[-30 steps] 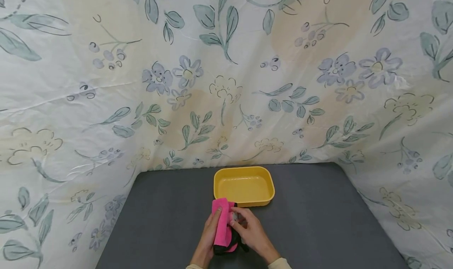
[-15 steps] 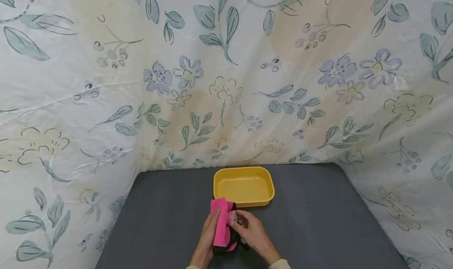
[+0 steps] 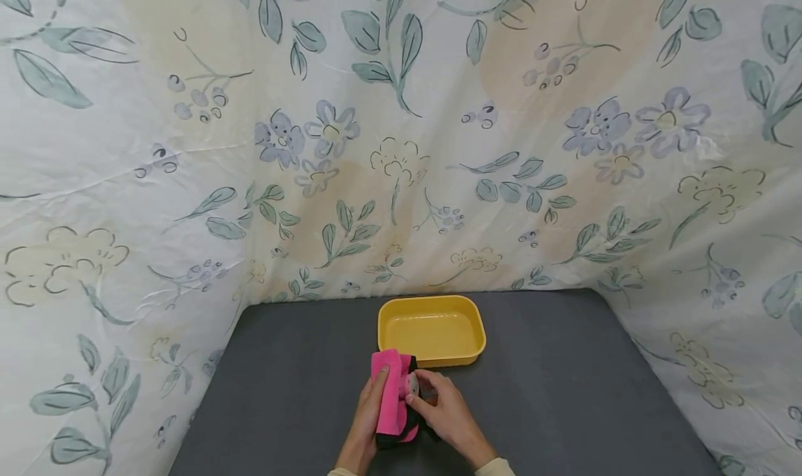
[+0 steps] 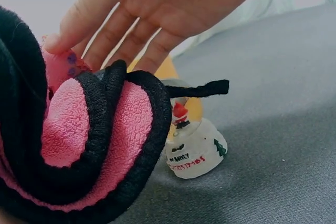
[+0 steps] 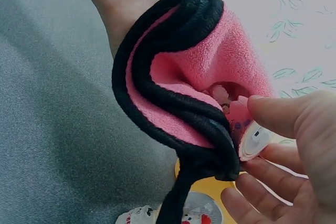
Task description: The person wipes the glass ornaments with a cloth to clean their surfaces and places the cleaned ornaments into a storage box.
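A folded pink cloth point(image 3: 390, 399) with black edging is held in my left hand point(image 3: 365, 420), the thumb lying along its upper face. My right hand point(image 3: 450, 413) pinches a small pink ornament point(image 5: 240, 118) between thumb and fingers, at the cloth's open side. Its pale round bottom faces outward, and a clear dome with a little figure shows inside the fold, like a snow globe. Beyond the cloth in the left wrist view, a snow globe point(image 4: 195, 153) with a white Christmas base stands upright on the table; cloth and hands hide it in the head view.
A yellow rectangular tub point(image 3: 432, 330) sits just beyond the hands on the dark grey table point(image 3: 301, 385). A black strap point(image 4: 202, 88) sticks out from the cloth over the white snow globe. Floral curtains point(image 3: 401, 149) close in the back and sides.
Between my right fingers the pink ornament has turned slightly, so more of its pale bottom shows. The cloth and my left hand have shifted a little to the left.
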`<state>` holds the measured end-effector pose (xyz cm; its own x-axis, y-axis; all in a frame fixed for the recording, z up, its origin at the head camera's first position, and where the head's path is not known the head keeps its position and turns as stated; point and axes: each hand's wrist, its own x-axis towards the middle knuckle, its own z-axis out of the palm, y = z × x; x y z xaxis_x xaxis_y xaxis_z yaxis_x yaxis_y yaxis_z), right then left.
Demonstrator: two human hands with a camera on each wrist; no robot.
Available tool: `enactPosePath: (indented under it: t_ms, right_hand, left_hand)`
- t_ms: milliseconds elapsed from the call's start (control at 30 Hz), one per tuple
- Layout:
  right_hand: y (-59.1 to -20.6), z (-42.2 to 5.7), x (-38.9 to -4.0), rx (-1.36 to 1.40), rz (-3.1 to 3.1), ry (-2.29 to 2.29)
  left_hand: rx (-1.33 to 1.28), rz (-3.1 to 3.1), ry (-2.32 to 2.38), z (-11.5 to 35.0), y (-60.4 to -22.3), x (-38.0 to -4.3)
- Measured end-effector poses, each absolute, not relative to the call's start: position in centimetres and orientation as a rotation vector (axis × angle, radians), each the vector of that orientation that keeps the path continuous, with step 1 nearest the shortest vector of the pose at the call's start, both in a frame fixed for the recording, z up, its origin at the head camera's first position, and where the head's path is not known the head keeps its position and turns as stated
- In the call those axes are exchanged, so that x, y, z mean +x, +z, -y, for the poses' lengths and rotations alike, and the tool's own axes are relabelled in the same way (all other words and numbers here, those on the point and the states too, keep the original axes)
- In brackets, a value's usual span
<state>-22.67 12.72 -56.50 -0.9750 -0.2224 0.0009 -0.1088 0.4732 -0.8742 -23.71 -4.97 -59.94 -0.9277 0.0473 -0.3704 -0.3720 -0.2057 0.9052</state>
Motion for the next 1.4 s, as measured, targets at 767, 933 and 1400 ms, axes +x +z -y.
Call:
enactPosePath:
  t_ms: [767,933,1400]
  right_hand:
    - [-56.82,-12.61,-22.33,-0.317,-2.627,-1.547]
    - [-56.91,-12.60,-22.24,-0.334,-2.633,-1.559]
    - [-57.06,-12.61,-21.80,-0.403,-2.641,-1.614]
  left_hand:
    - [-0.358,-1.819,2.208,4.88,-59.82,-23.44]
    - [-0.353,-1.821,2.204,4.94,-59.85,-23.33]
    - [-0.337,-1.822,2.230,4.96,-59.96,-23.07]
